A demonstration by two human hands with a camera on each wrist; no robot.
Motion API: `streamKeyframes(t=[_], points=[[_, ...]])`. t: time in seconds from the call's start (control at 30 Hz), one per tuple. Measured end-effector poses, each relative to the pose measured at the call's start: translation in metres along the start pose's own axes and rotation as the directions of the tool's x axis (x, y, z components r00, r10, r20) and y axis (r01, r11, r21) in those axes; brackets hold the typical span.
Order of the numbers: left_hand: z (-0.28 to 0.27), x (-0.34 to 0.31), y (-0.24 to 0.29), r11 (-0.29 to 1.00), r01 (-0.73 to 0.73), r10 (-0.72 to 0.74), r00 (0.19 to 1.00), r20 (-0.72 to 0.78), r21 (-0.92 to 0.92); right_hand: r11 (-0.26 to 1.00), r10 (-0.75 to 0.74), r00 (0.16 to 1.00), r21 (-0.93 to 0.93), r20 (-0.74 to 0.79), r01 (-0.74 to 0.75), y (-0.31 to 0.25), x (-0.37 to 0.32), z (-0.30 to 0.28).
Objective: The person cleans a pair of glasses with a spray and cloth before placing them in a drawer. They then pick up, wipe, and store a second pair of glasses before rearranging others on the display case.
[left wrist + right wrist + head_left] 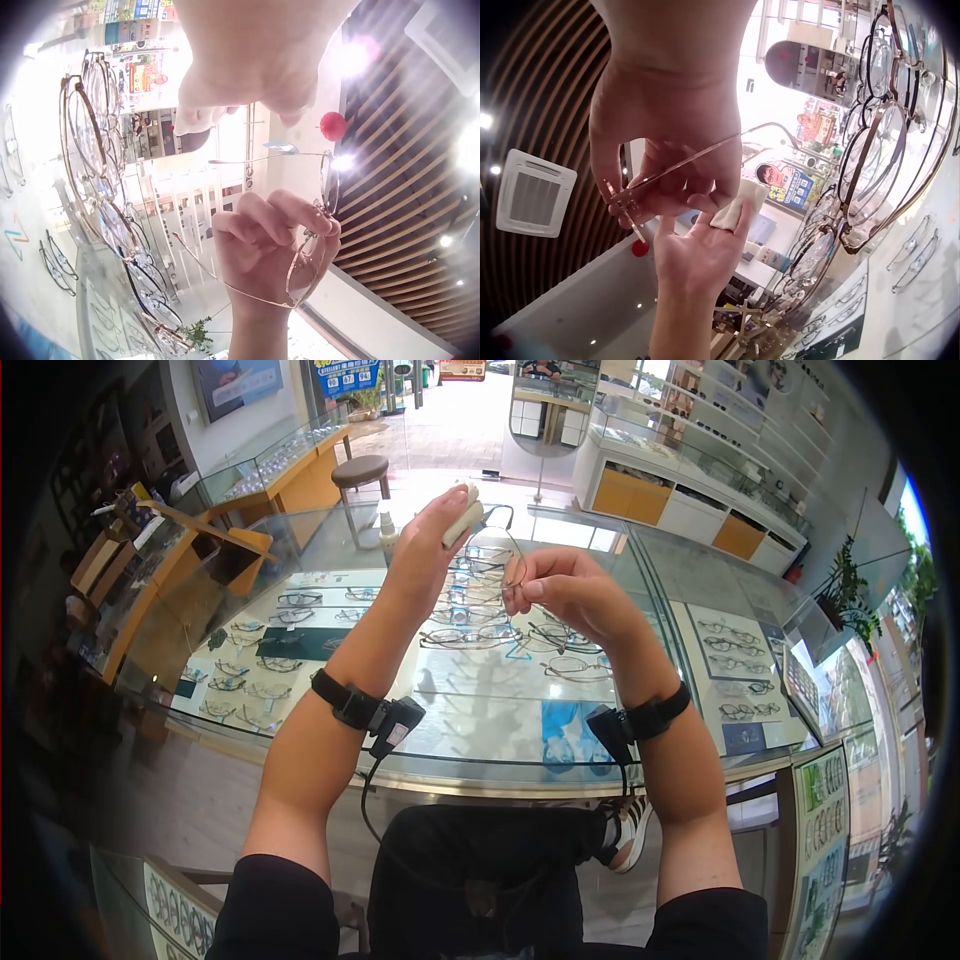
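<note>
Black sleeves [275, 905] are nearest; beyond them, the person's left grip [430, 535] holds a pale cloth [463, 525], and the right grip [570, 592] pinches thin-framed glasses [304, 274] above the glass bench [450, 705]. Behind it, I see one round stool [360, 471] standing.

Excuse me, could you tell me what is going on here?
A person is holding a pair of glasses, temples unfolded, in their right hand, above a glass display counter. Their left hand holds a pale folded cloth nearby, which appears apart from the lenses at this moment. More glasses are laid out below.
</note>
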State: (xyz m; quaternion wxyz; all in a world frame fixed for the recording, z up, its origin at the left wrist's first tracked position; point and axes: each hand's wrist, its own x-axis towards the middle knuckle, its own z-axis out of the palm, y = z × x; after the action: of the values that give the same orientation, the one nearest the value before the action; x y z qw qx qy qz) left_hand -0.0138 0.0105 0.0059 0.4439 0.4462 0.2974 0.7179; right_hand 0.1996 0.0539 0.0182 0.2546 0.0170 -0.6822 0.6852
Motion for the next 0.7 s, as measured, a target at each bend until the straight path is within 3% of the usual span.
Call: streamKeyframes(t=[0.07, 0.53, 0.7], points=[[0.001, -0.002, 0.002, 1.0, 0.013, -0.013, 1.0, 0.004, 0.016, 1.0, 0.01, 0.996, 0.014, 0.089, -0.011, 0.003, 0.001, -0.003], [-0.009, 0.001, -0.004, 0.988, 0.06, -0.069, 0.996, 0.063, 0.139, 1.0, 0.004, 0.991, -0.001, 0.132, -0.004, 0.002, 0.001, -0.002], [-0.01, -0.002, -0.007, 0.997, 0.045, -0.053, 0.991, 0.125, 0.065, 0.999, -0.007, 0.991, -0.037, 0.132, 0.012, -0.001, 0.002, -0.002]])
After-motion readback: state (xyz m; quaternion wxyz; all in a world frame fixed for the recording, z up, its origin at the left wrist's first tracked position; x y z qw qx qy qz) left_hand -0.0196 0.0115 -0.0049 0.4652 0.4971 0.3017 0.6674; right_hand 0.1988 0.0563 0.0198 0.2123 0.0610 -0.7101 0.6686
